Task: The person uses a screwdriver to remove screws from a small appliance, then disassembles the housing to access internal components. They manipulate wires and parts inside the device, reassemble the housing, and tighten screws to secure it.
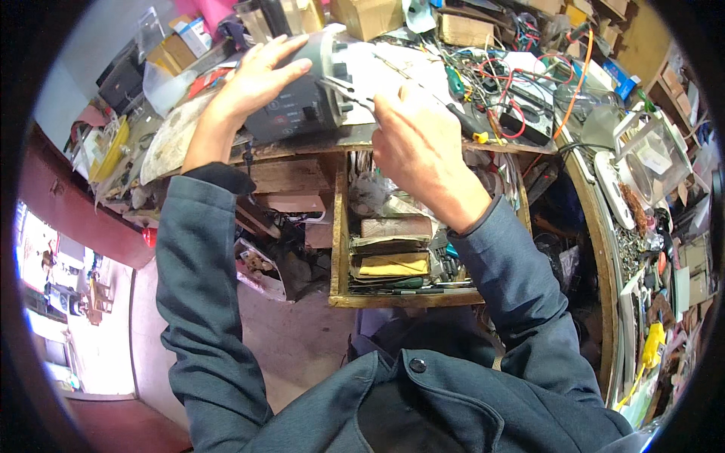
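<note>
A dark grey box-shaped electrical device (298, 106) with small knobs or terminals along its right side sits at the front edge of the workbench. My left hand (260, 75) rests on it, fingers stretched out and spread over its left and upper part. In my closed right hand (419, 140) is a pair of metal long-nose pliers (348, 91). Their jaws point left and reach the knobbed side of the device. Whether the tips grip anything there is too small to tell.
Below the bench edge, an open wooden drawer (408, 300) holds packets and small tools. Tangled test leads and a black meter-like box (526, 121) lie right of my right hand. A clear plastic container (655, 155) stands farther right. White paper (374, 68) lies behind the device.
</note>
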